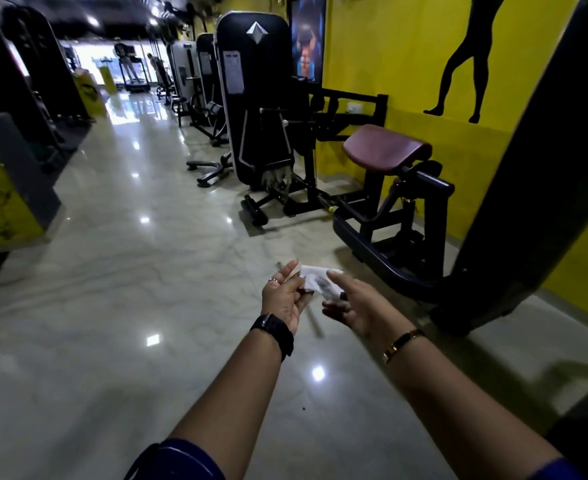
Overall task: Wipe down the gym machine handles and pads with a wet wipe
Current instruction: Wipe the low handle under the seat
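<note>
A white wet wipe (320,281) with dark grey smudges is stretched between both my hands above the floor. My left hand (283,296), with a ring and a black watch, pinches its left edge. My right hand (351,303), with a gold bracelet, pinches its right edge between thumb and fingers. Ahead on the right stands a black gym machine (261,109) with a maroon arm pad (386,148) on a black frame, an arm's length or more beyond my hands.
A thick black slanted post (527,174) rises at the right against the yellow wall (382,57). More machines line the right side down the hall. A yellow-and-grey box (5,188) stands at the left. Glossy marble floor (129,271) spreads between.
</note>
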Motion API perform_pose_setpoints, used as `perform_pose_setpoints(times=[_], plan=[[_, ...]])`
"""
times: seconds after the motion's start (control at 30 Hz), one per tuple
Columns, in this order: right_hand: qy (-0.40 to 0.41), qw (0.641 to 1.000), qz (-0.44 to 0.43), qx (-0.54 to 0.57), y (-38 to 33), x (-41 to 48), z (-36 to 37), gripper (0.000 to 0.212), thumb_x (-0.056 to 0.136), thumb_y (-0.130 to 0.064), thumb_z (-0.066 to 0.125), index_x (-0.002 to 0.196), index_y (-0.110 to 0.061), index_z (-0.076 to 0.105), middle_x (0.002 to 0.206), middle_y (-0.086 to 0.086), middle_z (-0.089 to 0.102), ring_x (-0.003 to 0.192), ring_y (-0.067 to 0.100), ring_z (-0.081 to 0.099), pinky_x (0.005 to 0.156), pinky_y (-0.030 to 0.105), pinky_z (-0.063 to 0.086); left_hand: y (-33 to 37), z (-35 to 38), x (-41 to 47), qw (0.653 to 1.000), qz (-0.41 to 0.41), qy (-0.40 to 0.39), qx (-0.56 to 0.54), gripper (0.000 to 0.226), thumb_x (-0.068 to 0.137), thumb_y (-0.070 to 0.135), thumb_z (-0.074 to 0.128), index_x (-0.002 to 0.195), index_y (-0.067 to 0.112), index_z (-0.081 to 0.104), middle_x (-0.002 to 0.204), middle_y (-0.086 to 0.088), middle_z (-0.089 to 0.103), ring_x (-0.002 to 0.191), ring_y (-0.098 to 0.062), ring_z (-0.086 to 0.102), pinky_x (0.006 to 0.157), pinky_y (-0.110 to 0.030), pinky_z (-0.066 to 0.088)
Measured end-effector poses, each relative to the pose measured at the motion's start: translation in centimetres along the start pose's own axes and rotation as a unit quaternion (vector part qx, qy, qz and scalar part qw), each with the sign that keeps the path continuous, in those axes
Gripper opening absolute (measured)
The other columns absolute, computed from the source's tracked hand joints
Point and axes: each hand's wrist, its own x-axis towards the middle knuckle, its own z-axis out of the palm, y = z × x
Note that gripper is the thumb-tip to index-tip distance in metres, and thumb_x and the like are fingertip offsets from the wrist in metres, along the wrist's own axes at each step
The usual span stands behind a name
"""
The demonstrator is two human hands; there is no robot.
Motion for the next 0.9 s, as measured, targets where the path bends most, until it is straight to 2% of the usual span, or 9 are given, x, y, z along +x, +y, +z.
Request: perform_pose_setpoints(times=[0.07, 0.13, 0.23, 0.3, 0.4, 0.53, 0.6, 0.73, 0.9], plan=[[-0.003, 1.000, 0.015, 0.002, -0.9, 3.3, 0.9, 0.012, 0.090, -0.020, 0.066, 0.094, -0.011, 0.058, 0.093, 0.008, 0.054, 0.069, 0.019, 0.056, 0.082, 0.038, 0.054, 1.1, 0.3, 3.1, 1.000, 0.005, 0.008, 0.005, 0.031, 0.093, -0.008, 0.052, 0.112, 0.016, 0.060, 0.101, -0.007, 0.068, 0.079, -0.016, 0.069, 0.063, -0.022, 0.058], [0.002, 1.000, 0.006, 0.011, -2.3, 5.6, 1.5, 0.007, 0.091, -0.008, 0.062, 0.088, -0.009, 0.056, 0.087, 0.008, 0.056, 0.069, 0.020, 0.057, 0.073, 0.032, 0.055, 1.9, 0.3, 5.8, 1.000, 0.004, 0.011, 0.004, 0.032, 0.093, -0.008, 0.052, 0.114, 0.015, 0.060, 0.102, -0.009, 0.067, 0.083, -0.018, 0.067, 0.066, -0.022, 0.059], [0.008, 1.000, 0.001, 0.028, -5.3, 10.7, 2.4, 0.010, 0.089, 0.004, 0.057, 0.090, -0.006, 0.057, 0.080, 0.011, 0.061, 0.069, 0.019, 0.059, 0.060, 0.027, 0.054, 3.7, 1.9, 10.8, 1.000, 0.003, 0.003, 0.028, 0.030, 0.093, -0.008, 0.052, 0.109, 0.015, 0.061, 0.095, -0.008, 0.068, 0.083, -0.019, 0.067, 0.068, -0.023, 0.059], [0.008, 0.999, -0.017, 0.044, -6.7, 13.1, 2.8, 0.014, 0.089, 0.008, 0.054, 0.084, -0.004, 0.058, 0.072, 0.012, 0.061, 0.060, 0.016, 0.060, 0.054, 0.025, 0.054, 4.5, 2.7, 13.2, 0.999, 0.009, 0.004, 0.051, 0.028, 0.093, -0.008, 0.052, 0.104, 0.015, 0.064, 0.093, -0.007, 0.069, 0.080, -0.017, 0.068, 0.066, -0.023, 0.059], [0.010, 0.996, -0.030, 0.087, -9.6, 18.5, 3.9, 0.022, 0.088, 0.012, 0.048, 0.075, -0.004, 0.053, 0.053, 0.007, 0.053, 0.034, 0.006, 0.049, 0.038, 0.018, 0.046, 5.9, 4.2, 18.8, 0.999, -0.003, -0.004, 0.050, 0.025, 0.094, -0.008, 0.050, 0.106, 0.008, 0.065, 0.088, -0.008, 0.071, 0.073, -0.015, 0.070, 0.063, -0.021, 0.058], [0.008, 0.995, -0.018, 0.100, -11.9, 23.9, 4.8, 0.020, 0.090, 0.012, 0.045, 0.078, -0.003, 0.050, 0.046, 0.003, 0.050, 0.029, 0.004, 0.046, 0.030, 0.015, 0.037, 6.9, 5.6, 24.0, 0.999, -0.021, 0.015, 0.024, 0.017, 0.096, 0.001, 0.049, 0.100, 0.004, 0.065, 0.088, -0.011, 0.070, 0.072, -0.016, 0.070, 0.063, -0.023, 0.059], [0.015, 0.995, -0.012, 0.099, -12.5, 26.2, 5.0, 0.020, 0.090, 0.011, 0.046, 0.077, -0.004, 0.051, 0.050, 0.005, 0.051, 0.030, 0.006, 0.048, 0.030, 0.015, 0.037, 7.5, 6.1, 26.2, 0.999, -0.029, 0.021, 0.010, 0.015, 0.097, 0.005, 0.050, 0.095, 0.005, 0.065, 0.089, -0.010, 0.069, 0.076, -0.018, 0.068, 0.065, -0.024, 0.058], [0.019, 0.993, -0.014, 0.116, -13.9, 30.6, 5.3, 0.018, 0.089, 0.010, 0.051, 0.078, -0.004, 0.055, 0.063, 0.011, 0.058, 0.052, 0.016, 0.058, 0.045, 0.021, 0.051, 8.6, 7.0, 30.9, 0.999, -0.027, 0.023, 0.000, 0.013, 0.096, 0.008, 0.052, 0.093, 0.006, 0.064, 0.092, -0.009, 0.069, 0.080, -0.019, 0.067, 0.066, -0.025, 0.057], [0.027, 0.993, -0.013, 0.110, -14.7, 36.9, 5.5, 0.015, 0.088, 0.010, 0.049, 0.086, -0.003, 0.058, 0.077, 0.015, 0.059, 0.065, 0.019, 0.057, 0.049, 0.022, 0.053, 9.2, 7.8, 37.0, 0.999, -0.046, 0.017, -0.010, 0.013, 0.096, 0.007, 0.051, 0.101, 0.005, 0.063, 0.093, -0.008, 0.068, 0.077, -0.017, 0.067, 0.056, -0.023, 0.057]])
